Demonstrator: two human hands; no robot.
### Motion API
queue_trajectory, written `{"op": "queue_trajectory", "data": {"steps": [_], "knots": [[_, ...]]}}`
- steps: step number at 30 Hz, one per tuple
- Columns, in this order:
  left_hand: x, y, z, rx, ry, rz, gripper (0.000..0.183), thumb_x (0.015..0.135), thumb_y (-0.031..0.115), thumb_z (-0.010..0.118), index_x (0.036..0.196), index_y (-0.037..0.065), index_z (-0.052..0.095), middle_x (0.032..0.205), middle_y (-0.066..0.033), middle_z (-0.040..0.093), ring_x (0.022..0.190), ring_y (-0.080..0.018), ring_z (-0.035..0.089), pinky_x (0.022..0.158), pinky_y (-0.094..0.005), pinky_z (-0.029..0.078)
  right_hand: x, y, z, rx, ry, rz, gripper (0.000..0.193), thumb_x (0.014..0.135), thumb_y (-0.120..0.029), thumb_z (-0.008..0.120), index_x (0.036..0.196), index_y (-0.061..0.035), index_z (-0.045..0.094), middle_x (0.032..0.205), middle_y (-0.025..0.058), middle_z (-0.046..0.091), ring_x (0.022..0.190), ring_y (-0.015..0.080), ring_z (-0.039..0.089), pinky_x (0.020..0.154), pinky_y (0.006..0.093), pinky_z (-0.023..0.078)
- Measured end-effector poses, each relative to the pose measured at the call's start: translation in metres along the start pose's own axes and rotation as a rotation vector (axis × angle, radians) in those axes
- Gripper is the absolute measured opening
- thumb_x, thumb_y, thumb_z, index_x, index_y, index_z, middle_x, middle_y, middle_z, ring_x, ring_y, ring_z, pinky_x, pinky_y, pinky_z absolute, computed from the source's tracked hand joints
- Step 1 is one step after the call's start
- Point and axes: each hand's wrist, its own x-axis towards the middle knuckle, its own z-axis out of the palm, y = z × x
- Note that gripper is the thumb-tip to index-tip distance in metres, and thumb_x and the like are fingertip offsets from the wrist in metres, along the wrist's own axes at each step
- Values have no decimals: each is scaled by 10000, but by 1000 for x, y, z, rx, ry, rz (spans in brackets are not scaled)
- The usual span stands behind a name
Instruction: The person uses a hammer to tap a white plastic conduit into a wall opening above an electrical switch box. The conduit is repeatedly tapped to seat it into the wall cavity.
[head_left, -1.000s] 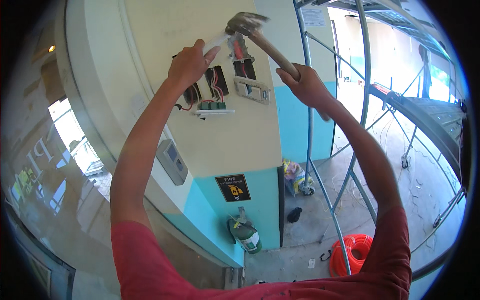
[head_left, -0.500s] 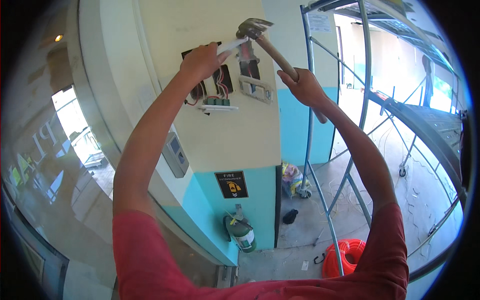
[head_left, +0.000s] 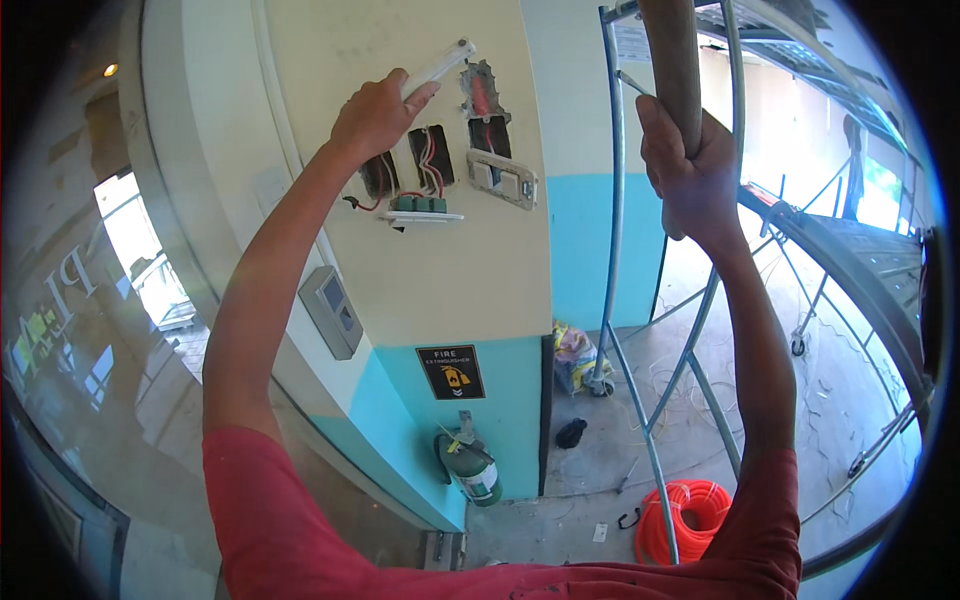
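Note:
My left hand [head_left: 380, 120] is closed around a pale, bar-shaped tool [head_left: 437, 68] with a round end, held slanted up in front of the wall. Beside that end is a chipped recess [head_left: 483, 85] with a reddish conduit showing. My right hand [head_left: 688, 165] grips a hammer by its wooden handle [head_left: 672, 60], raised away to the right; its head is out of view. Below the left hand, an open wall box [head_left: 432, 160] shows red and white wires. A white plate with green terminals [head_left: 420, 204] hangs there. A switch frame [head_left: 502, 180] sits tilted under the recess.
Metal scaffolding [head_left: 612, 220] stands close at the right. Low on the wall are a fire extinguisher [head_left: 470, 465], a black sign [head_left: 450, 372] and a grey wall device [head_left: 332, 312]. An orange coil of tubing [head_left: 655, 525] and a stuffed bag [head_left: 575, 360] lie on the floor. Glass [head_left: 110, 330] is at left.
The hammer head was against the pale tool's end; my right hand has since swung it up and right, away from the wall. My left hand has shifted slightly left with the tool.

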Motion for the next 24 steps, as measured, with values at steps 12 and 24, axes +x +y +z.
{"op": "queue_trajectory", "data": {"steps": [12, 24], "knots": [[-2, -7, 20, 244, 260, 234, 509, 920, 524, 441, 971, 22, 507, 633, -161, 617, 584, -348, 620, 564, -449, 511, 20, 72, 63, -194, -305, 187, 368, 899, -334, 599, 771, 10, 591, 549, 68, 538, 476, 141, 485, 478, 327, 411], [-7, 17, 13, 274, 162, 158, 439, 921, 472, 476, 885, 35, 506, 608, -133, 607, 542, -306, 621, 503, -424, 511, 6, 106, 66, 511, 52, -611, 124, 891, -108, 547, 814, -11, 553, 686, 32, 526, 518, 119, 466, 457, 253, 373]]}}
